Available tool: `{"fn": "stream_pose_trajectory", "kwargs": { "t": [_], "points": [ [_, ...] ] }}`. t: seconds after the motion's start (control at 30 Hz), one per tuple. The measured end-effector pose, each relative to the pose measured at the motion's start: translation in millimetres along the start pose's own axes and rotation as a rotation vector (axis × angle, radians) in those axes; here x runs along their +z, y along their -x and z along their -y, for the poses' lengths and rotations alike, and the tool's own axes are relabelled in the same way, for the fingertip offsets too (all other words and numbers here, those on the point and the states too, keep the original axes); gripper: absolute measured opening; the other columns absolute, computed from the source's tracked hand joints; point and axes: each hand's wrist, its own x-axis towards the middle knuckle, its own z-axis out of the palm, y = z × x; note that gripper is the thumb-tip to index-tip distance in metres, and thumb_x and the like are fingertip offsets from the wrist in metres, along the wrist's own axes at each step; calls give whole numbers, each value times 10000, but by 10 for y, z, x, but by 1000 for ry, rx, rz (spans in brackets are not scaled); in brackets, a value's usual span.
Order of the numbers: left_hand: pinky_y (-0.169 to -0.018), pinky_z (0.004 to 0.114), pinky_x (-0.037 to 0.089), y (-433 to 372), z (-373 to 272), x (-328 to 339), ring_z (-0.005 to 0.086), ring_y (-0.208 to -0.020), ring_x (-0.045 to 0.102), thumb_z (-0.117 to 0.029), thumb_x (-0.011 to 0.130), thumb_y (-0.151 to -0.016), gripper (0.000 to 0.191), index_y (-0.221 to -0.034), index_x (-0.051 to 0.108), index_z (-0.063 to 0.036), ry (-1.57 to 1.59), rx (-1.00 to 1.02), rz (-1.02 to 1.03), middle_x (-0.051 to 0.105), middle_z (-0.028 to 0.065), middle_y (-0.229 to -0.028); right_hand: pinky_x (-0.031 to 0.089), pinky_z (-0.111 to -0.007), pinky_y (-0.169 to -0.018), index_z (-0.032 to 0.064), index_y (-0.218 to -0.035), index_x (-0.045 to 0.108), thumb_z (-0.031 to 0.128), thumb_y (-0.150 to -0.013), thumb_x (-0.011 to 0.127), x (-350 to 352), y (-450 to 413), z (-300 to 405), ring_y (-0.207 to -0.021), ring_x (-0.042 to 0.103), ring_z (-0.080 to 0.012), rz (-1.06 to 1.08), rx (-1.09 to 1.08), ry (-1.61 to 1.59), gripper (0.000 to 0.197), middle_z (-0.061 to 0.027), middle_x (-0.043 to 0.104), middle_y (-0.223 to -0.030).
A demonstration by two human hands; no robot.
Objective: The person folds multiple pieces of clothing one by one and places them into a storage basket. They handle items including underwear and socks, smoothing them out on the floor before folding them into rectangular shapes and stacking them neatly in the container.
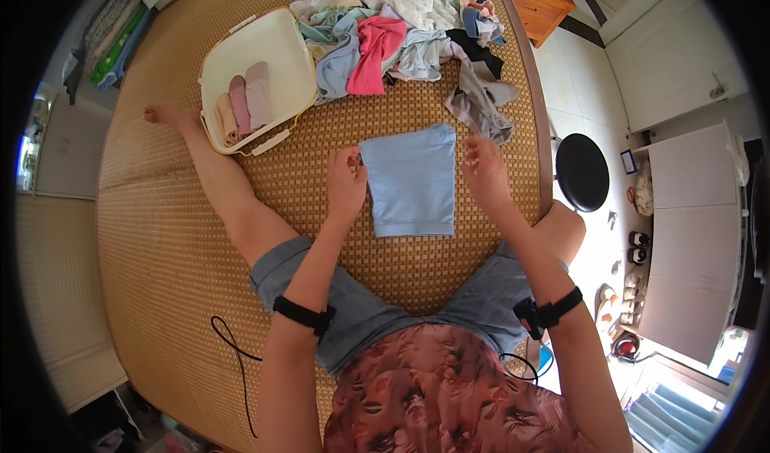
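Note:
A light blue cloth garment (pixel 414 182), perhaps underwear or shorts, lies spread on the woven mat in front of me, its upper right corner bunched. My left hand (pixel 348 182) is at its upper left edge, fingers curled; whether they pinch the fabric is unclear. Just off the garment's right side, my right hand (pixel 485 170) hovers with loosely bent fingers and no cloth visible in it. Beyond that hand lies a crumpled grey garment (pixel 481 107). A white plastic basket (pixel 283 50) at the upper left holds rolled pink, mauve and beige cloths (pixel 239 107).
A heap of mixed clothes (pixel 397 31) covers the mat's far end. The woven mat (pixel 180 260) extends around my legs, with a black cable (pixel 240 369) at left. Past its right edge stand a round black stool (pixel 582 172) and a white cabinet (pixel 692 230).

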Motion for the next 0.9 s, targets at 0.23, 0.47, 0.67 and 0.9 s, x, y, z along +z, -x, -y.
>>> {"fn": "stream_pose_trajectory", "kwargs": {
  "t": [0.23,0.47,0.67,0.9],
  "points": [
    [-760,370,480,533,177,-55,279,-857,596,-33,538,-873,178,-1047,566,-5,-299,124,353,597,153,-960,479,-357,-836,88,-1077,567,32,-677,724,-13,714,-25,-1024,546,-288,744,-204,113,433,-82,544,-1115],
    [-677,313,497,828,307,-123,167,-786,625,-38,522,-906,247,-1143,549,27,56,-329,355,629,107,-920,386,-419,-928,129,-1116,551,84,-608,771,98,858,44,-1122,476,-267,603,-235,376,555,-42,508,-1151],
    [-633,255,471,880,116,-84,118,-761,619,-165,609,-889,299,-1135,590,3,355,-567,424,666,65,-848,372,-432,-924,126,-1120,539,145,-633,780,187,875,53,-1110,480,-250,591,-218,437,543,-47,511,-1133],
    [-637,253,459,863,138,-134,114,-728,612,-227,628,-882,250,-990,637,-1,251,-507,532,664,51,-814,410,-398,-884,116,-1097,548,130,-695,736,538,783,494,-1072,514,-288,553,-268,137,444,-58,538,-1111]
  ]
}}
